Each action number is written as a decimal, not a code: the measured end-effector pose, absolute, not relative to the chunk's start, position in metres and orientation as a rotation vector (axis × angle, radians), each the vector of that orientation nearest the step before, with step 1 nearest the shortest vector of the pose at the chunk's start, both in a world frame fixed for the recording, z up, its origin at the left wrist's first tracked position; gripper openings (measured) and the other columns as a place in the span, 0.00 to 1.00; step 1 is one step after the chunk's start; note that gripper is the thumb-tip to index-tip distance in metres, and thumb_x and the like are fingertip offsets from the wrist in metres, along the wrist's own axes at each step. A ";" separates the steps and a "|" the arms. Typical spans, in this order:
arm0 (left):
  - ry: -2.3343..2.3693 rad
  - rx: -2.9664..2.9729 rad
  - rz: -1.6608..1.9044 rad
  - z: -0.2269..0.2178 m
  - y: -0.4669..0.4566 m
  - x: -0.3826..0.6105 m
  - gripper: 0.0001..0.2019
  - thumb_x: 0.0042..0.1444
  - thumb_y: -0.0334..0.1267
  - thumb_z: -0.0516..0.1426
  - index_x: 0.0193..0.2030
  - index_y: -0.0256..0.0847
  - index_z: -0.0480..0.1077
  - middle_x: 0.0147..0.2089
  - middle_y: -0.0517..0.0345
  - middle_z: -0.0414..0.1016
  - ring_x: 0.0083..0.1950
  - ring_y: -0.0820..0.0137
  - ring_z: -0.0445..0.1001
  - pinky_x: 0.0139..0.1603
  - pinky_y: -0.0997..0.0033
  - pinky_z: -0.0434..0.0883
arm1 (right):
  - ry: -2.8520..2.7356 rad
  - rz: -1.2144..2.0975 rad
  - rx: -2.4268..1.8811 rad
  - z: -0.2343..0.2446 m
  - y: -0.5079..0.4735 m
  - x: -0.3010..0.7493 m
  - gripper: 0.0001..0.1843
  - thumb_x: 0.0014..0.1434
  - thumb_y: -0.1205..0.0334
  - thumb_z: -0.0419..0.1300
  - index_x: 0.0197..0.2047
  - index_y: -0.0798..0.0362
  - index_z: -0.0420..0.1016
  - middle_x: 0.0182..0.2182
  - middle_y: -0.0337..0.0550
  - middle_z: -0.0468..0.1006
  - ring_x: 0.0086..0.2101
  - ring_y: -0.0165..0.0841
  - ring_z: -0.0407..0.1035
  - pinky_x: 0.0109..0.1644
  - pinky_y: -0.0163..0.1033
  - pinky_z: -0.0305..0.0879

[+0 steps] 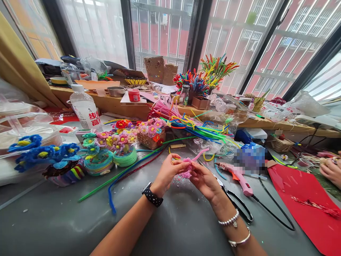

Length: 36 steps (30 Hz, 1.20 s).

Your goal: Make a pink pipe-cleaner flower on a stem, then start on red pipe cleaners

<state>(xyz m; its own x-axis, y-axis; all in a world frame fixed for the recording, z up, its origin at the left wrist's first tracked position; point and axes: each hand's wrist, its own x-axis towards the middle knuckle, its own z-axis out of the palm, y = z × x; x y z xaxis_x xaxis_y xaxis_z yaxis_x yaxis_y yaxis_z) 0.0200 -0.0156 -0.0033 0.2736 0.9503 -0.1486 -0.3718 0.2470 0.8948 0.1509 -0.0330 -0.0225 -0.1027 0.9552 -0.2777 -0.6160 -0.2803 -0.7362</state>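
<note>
Both my hands are pinched together over the middle of the grey table. Between the fingertips of my left hand (168, 173) and my right hand (205, 180) is a pink pipe cleaner (201, 154), bent into a bunched shape, its free end sticking up to the right. Fingers partly cover the bunched part. Just below, pink bits and glitter (179, 180) lie on the table. Black-handled scissors (241, 208) lie beside my right wrist, partly hidden by it. A pink glue gun (241, 179) with its cord rests further right.
Pipe-cleaner flower pots (98, 161) and a clear bottle (84, 108) stand left. Loose pipe cleaners (191, 122) are heaped ahead, below a cluttered window ledge (114, 105). Red sheet (306, 202) lies right; another person's hand (331, 170) shows at the right edge.
</note>
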 end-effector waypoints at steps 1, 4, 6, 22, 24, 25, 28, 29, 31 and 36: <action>0.828 0.857 1.068 -0.003 -0.015 0.020 0.20 0.37 0.30 0.63 0.32 0.38 0.55 0.26 0.59 0.73 0.28 0.74 0.73 0.36 0.71 0.69 | -0.578 1.658 -0.897 -0.022 -0.033 0.151 0.08 0.38 0.63 0.65 0.26 0.55 0.74 0.18 0.33 0.65 0.18 0.20 0.53 0.18 0.26 0.48; 0.816 0.822 1.077 -0.004 -0.014 0.019 0.20 0.36 0.29 0.63 0.31 0.38 0.55 0.27 0.59 0.73 0.29 0.75 0.73 0.37 0.72 0.69 | -0.821 1.491 -1.017 -0.018 -0.034 0.155 0.10 0.43 0.58 0.62 0.26 0.56 0.73 0.17 0.33 0.62 0.17 0.20 0.51 0.19 0.28 0.48; 0.817 0.803 1.061 -0.003 -0.014 0.017 0.20 0.37 0.29 0.63 0.31 0.38 0.55 0.28 0.58 0.73 0.29 0.75 0.73 0.37 0.73 0.69 | -1.088 1.213 -1.137 -0.014 -0.035 0.159 0.11 0.47 0.56 0.59 0.26 0.56 0.72 0.18 0.35 0.64 0.18 0.22 0.53 0.21 0.29 0.50; 0.807 0.904 1.066 -0.005 -0.014 0.019 0.21 0.34 0.33 0.64 0.29 0.40 0.53 0.21 0.67 0.68 0.25 0.75 0.71 0.33 0.71 0.67 | -1.941 -0.358 -1.128 -0.020 -0.039 0.166 0.08 0.56 0.68 0.50 0.37 0.52 0.68 0.31 0.44 0.68 0.31 0.31 0.65 0.34 0.36 0.63; 0.804 0.967 1.114 -0.006 -0.013 0.021 0.22 0.35 0.33 0.63 0.29 0.40 0.52 0.20 0.69 0.67 0.24 0.76 0.70 0.32 0.72 0.67 | -1.942 -0.416 -1.139 -0.021 -0.039 0.163 0.07 0.56 0.68 0.50 0.37 0.53 0.67 0.31 0.44 0.69 0.31 0.32 0.64 0.34 0.36 0.63; 0.803 0.997 1.142 -0.006 -0.013 0.021 0.21 0.35 0.33 0.63 0.29 0.40 0.51 0.20 0.69 0.66 0.24 0.77 0.69 0.31 0.73 0.67 | -1.936 -0.433 -1.147 -0.021 -0.039 0.162 0.06 0.55 0.68 0.50 0.36 0.53 0.67 0.30 0.44 0.69 0.31 0.33 0.64 0.33 0.36 0.62; 0.820 1.105 1.231 -0.008 -0.014 0.024 0.20 0.37 0.34 0.62 0.29 0.41 0.50 0.20 0.70 0.66 0.24 0.78 0.68 0.30 0.76 0.66 | -1.905 -0.427 -1.170 -0.024 -0.038 0.157 0.05 0.55 0.69 0.50 0.34 0.54 0.66 0.29 0.44 0.68 0.30 0.33 0.63 0.32 0.36 0.62; 0.838 1.158 1.257 -0.008 -0.015 0.025 0.20 0.38 0.35 0.61 0.29 0.41 0.50 0.20 0.70 0.65 0.24 0.78 0.68 0.29 0.76 0.65 | -1.894 -0.410 -1.176 -0.025 -0.037 0.156 0.05 0.54 0.69 0.50 0.33 0.54 0.66 0.28 0.44 0.68 0.30 0.33 0.63 0.32 0.36 0.61; 0.871 1.261 1.292 -0.010 -0.016 0.026 0.19 0.40 0.37 0.60 0.29 0.41 0.50 0.21 0.69 0.65 0.24 0.77 0.68 0.27 0.77 0.65 | -1.870 -0.370 -1.193 -0.028 -0.037 0.154 0.05 0.54 0.69 0.50 0.32 0.54 0.65 0.28 0.43 0.67 0.30 0.32 0.63 0.32 0.36 0.61; 0.877 1.196 1.261 -0.008 -0.015 0.025 0.19 0.39 0.37 0.61 0.30 0.41 0.52 0.22 0.68 0.66 0.26 0.76 0.70 0.30 0.76 0.67 | -1.839 -0.336 -1.192 -0.030 -0.037 0.154 0.06 0.55 0.70 0.49 0.33 0.53 0.66 0.28 0.43 0.67 0.29 0.32 0.63 0.32 0.35 0.61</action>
<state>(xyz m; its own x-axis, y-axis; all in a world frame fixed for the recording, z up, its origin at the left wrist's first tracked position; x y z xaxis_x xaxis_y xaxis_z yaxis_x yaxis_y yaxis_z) 0.0246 -0.0153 -0.0083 0.1489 0.9809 0.1255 -0.2241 -0.0901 0.9704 0.1536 -0.0369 -0.0300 -0.1391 0.5939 0.7924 0.8356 0.4998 -0.2279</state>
